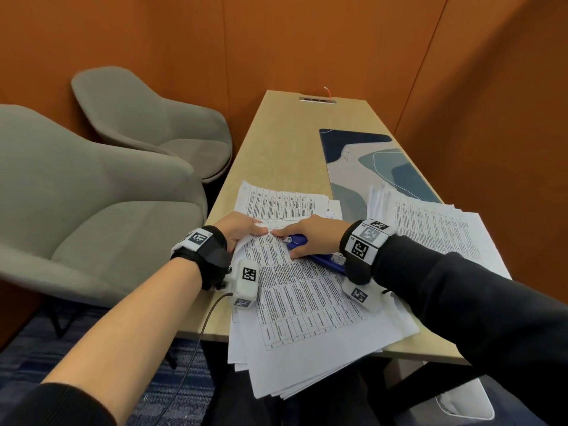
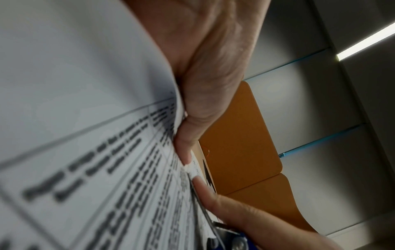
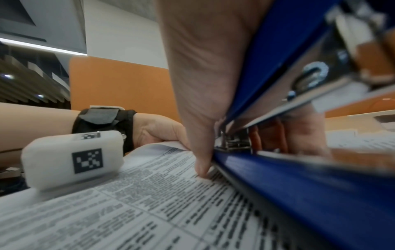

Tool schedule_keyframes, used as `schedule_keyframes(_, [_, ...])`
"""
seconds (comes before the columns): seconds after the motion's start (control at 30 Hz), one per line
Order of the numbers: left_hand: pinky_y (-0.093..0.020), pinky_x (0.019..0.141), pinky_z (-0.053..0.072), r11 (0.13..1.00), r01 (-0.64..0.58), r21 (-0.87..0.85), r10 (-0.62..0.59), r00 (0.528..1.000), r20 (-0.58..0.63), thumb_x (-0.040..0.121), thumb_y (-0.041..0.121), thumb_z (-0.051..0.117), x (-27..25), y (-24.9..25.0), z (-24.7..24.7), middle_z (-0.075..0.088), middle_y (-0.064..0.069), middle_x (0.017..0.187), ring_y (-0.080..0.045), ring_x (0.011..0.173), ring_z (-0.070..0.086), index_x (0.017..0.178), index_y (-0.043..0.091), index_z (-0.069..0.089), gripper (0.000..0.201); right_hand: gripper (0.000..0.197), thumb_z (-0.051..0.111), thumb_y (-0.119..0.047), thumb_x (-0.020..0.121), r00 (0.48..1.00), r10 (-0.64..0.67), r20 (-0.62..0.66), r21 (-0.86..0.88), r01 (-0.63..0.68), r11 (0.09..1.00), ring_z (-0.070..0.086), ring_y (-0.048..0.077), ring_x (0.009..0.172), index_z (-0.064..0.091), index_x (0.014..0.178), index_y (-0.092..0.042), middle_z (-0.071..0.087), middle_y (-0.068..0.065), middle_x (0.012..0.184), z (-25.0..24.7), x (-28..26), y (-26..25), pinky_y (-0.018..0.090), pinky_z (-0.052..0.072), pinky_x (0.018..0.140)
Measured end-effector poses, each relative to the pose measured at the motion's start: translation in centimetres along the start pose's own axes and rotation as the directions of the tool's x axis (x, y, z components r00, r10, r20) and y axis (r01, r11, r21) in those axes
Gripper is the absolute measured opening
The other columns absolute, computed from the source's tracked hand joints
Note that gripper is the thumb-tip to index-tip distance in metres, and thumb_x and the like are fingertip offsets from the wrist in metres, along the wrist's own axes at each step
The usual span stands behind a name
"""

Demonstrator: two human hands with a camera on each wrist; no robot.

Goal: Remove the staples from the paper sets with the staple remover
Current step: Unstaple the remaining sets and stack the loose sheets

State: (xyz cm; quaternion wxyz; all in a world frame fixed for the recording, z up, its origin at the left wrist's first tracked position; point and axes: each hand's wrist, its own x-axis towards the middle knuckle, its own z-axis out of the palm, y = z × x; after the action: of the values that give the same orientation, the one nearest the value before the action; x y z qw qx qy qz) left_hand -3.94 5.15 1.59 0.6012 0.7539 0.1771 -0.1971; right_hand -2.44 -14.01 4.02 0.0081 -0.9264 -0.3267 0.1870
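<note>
A printed paper set (image 1: 295, 296) lies on top of a loose stack at the table's near edge. My left hand (image 1: 242, 230) pinches its far left corner, thumb on top and fingers under the sheets (image 2: 128, 152). My right hand (image 1: 310, 238) grips a blue staple remover (image 1: 296, 241) with metal jaws, its tip pressed at that same corner beside my left thumb. In the right wrist view the blue tool (image 3: 288, 169) lies flat on the page under my thumb (image 3: 200, 159). The staple itself is hidden.
More printed sheets (image 1: 436, 229) spread to the right, another sheet (image 1: 282, 201) lies beyond my hands. A patterned desk mat (image 1: 375, 161) sits mid-table. Two grey armchairs (image 1: 92, 204) stand left of the wooden table (image 1: 276, 142). The stack overhangs the near edge.
</note>
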Motion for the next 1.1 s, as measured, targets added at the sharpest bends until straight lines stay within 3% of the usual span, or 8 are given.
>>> schedule_keyframes(0.17, [-0.045,0.085,0.054,1.000,0.002,-0.025,-0.002,1.000,-0.003,0.088,0.000,0.063,0.3,0.1,0.2,0.067,-0.022,0.110,-0.036,0.098,0.066,0.117,0.001,0.060,0.030,0.064,0.063,-0.046,0.090,1.000,0.006,0.011,-0.013,-0.006,1.000,0.049,0.022,0.125,0.034,0.147,-0.043,0.048,-0.001,0.145,0.1,0.0,0.4,0.038,0.041,0.105])
schedule_keyframes(0.53, [-0.048,0.092,0.053,0.996,0.037,0.085,-0.036,0.999,-0.009,0.087,0.007,0.067,0.2,0.5,0.0,0.070,-0.018,0.107,-0.034,0.099,0.067,0.116,0.004,0.061,0.030,0.058,0.056,-0.036,0.096,1.000,-0.006,-0.030,-0.030,0.005,1.000,0.052,0.022,0.119,0.032,0.150,-0.036,0.053,0.003,0.139,0.3,0.6,-0.7,0.027,0.038,0.088])
schedule_keyframes(0.7, [-0.050,0.095,0.051,0.996,0.010,0.091,-0.008,1.000,-0.023,0.086,0.007,0.068,0.6,0.3,0.0,0.070,-0.018,0.108,-0.035,0.101,0.067,0.119,0.001,0.062,0.034,0.056,0.061,-0.044,0.092,0.998,0.002,0.057,0.176,-0.012,0.984,0.049,0.017,0.124,0.042,0.144,-0.039,0.047,-0.004,0.146,-1.1,0.8,0.1,0.028,0.034,0.105])
schedule_keyframes(0.77, [-0.049,0.095,0.051,0.997,-0.006,0.076,0.008,1.000,-0.025,0.087,0.003,0.066,0.3,0.2,0.2,0.069,-0.019,0.110,-0.035,0.103,0.066,0.117,0.000,0.061,0.031,0.051,0.060,-0.038,0.094,0.996,-0.002,0.094,0.353,-0.031,0.935,0.058,0.011,0.101,0.047,0.143,-0.033,0.060,-0.002,0.128,-1.5,0.5,0.4,0.026,0.038,0.100])
schedule_keyframes(0.83, [-0.049,0.096,0.051,0.997,-0.031,0.064,0.033,0.999,-0.033,0.085,0.000,0.067,0.2,0.0,0.2,0.068,-0.020,0.111,-0.036,0.103,0.066,0.118,-0.003,0.061,0.033,0.047,0.058,-0.026,0.097,0.985,-0.042,0.166,0.637,-0.075,0.767,0.061,0.015,0.064,0.047,0.143,-0.022,0.065,0.011,0.090,-1.0,0.5,0.6,0.030,0.055,0.073])
schedule_keyframes(0.9, [-0.049,0.094,0.052,0.997,-0.049,0.053,0.051,0.998,-0.040,0.085,0.000,0.068,0.1,-0.1,0.2,0.069,-0.020,0.109,-0.035,0.100,0.067,0.118,-0.001,0.063,0.034,0.047,0.056,-0.020,0.098,0.974,-0.076,0.212,0.756,-0.114,0.645,0.058,0.023,0.051,0.044,0.144,-0.018,0.060,0.019,0.074,-0.7,0.2,0.8,0.029,0.054,0.052])
schedule_keyframes(0.97, [-0.047,0.090,0.054,0.998,-0.055,0.033,0.057,0.997,-0.045,0.085,0.003,0.068,-0.1,-0.2,0.2,0.070,-0.019,0.104,-0.033,0.095,0.069,0.116,0.001,0.063,0.031,0.047,0.057,-0.022,0.098,0.977,-0.048,0.208,0.722,-0.120,0.681,0.060,0.023,0.057,0.045,0.143,-0.021,0.063,0.020,0.082,-0.7,0.2,0.6,0.028,0.054,0.058])
schedule_keyframes(1.1, [-0.036,0.073,0.055,1.000,-0.021,0.013,0.021,0.998,-0.052,0.089,0.026,0.067,-0.1,-0.3,0.1,0.069,-0.010,0.094,-0.024,0.084,0.067,0.107,0.005,0.061,0.029,0.053,0.058,-0.044,0.094,0.999,-0.005,0.052,0.166,-0.004,0.986,0.052,0.018,0.119,0.042,0.145,-0.037,0.052,-0.001,0.142,-1.2,0.3,-0.7,0.029,0.036,0.103])
